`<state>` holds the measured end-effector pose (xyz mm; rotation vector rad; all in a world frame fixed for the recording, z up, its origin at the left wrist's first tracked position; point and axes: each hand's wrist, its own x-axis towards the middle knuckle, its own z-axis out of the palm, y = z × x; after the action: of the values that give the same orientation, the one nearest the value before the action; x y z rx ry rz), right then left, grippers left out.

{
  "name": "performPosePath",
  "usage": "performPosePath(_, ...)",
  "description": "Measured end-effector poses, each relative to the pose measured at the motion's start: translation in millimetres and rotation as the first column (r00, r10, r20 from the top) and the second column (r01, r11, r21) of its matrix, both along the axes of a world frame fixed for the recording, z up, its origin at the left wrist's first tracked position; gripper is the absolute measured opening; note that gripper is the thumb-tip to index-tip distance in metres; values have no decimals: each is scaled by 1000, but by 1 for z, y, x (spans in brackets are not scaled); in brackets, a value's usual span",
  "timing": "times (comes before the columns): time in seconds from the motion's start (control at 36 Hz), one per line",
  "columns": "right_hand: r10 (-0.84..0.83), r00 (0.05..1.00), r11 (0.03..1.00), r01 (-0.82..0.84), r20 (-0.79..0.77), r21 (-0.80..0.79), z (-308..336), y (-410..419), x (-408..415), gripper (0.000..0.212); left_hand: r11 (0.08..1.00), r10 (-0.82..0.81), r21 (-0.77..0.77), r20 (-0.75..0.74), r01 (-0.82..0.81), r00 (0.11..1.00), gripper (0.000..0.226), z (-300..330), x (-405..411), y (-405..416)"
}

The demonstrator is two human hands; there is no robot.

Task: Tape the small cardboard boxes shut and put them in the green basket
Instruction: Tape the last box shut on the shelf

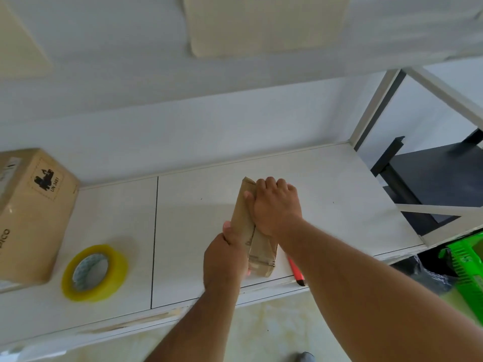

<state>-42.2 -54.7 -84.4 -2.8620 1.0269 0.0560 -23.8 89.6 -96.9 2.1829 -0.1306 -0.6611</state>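
The left hand [224,257] grips the near end of the small brown cardboard box [257,231] at table centre; the right hand [274,205] presses its far end, fingers curled over. Judged: taping is done or nearly so; basketing remains. The green plastic basket [467,267] sits at 4 o'clock, the yellow tape roll [95,273] at 9 o'clock. The large brown carton [34,215] at 10 o'clock reads "UN 3481".

The small box [249,231] and the large box [31,218] are matt brown cardboard. The tape roll [94,273] is glossy yellowish clear plastic film. The table [198,205] is smooth, pale laminate; the basket [467,265] is bright green plastic.
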Motion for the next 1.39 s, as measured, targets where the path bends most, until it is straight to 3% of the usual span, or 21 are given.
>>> performPosePath(0.08, -51, 998, 990, 46, 36, 132, 8, -16, 11, 56, 999, 28, -15, -13, -28, 1000, 66, -2, -1, -1)
performPosePath(0.22, -45, 993, 971, 70, -111, 230, 11, -41, 20, 77, 999, 38, -3, 14, -38, 999, 69, -6, 0, -3)
performPosePath(0.33, -34, 989, 966, 70, -147, 248, 10, -46, 24, 80, 999, 44, 0, 9, -44, 999, 70, -7, -1, -4)
performPosePath(0.44, 23, 1000, 995, -22, -11, 94, -1, -19, 5, 68, 998, 68, -18, -7, -68, 998, 69, -5, -2, -5)
performPosePath(0.53, 48, 999, 984, -47, 0, 171, -6, 7, -17, 79, 996, 79, -35, -23, -79, 997, 67, -3, -4, -5)
performPosePath(0.72, 176, 984, 954, -171, 2, 247, -5, 75, -74, 62, 998, 41, 46, -23, -40, 999, 77, 7, 1, -6)
performPosePath(0.78, 225, 974, 943, -226, 30, 246, -3, 87, -87, 67, 998, 31, 64, -78, -26, 996, 76, 16, 3, -6)
performPosePath(0.83, 240, 958, 907, -280, 160, 315, 2, 93, -97, 62, 998, 32, 56, -188, -22, 982, 74, 29, 3, -3)
performPosePath(0.89, 96, 930, 851, -262, 356, 455, 12, 96, -103, 47, 999, 8, 51, -242, 5, 970, 79, 32, 6, 3)
performPosePath(0.94, -230, 853, 805, -103, 468, 584, 14, 97, -107, 38, 999, -8, 42, -277, 20, 961, 78, 30, 10, 8)
performPosePath(1.0, -487, 767, 714, 75, 417, 696, 11, 96, -109, 33, 999, -8, 46, -311, 24, 950, 72, 32, 13, 13)
performPosePath(1.03, -534, 771, 660, 123, 348, 741, 11, 97, -108, 37, 999, -4, 47, -325, 20, 946, 69, 33, 13, 15)
performPosePath(1.14, -540, 826, 512, 169, 163, 842, 9, 98, -105, 49, 996, -81, 0, -313, 86, 946, 57, 41, 6, 27)
performPosePath(1.25, -564, 802, 522, 159, 199, 838, 25, 104, -107, 52, 987, -157, -18, -237, 157, 959, 56, 51, 5, 48)
performPosePath(1.39, -645, 723, 511, 167, 248, 843, 77, 128, -111, 29, 971, -237, -44, -86, 234, 968, 59, 89, -4, 82)
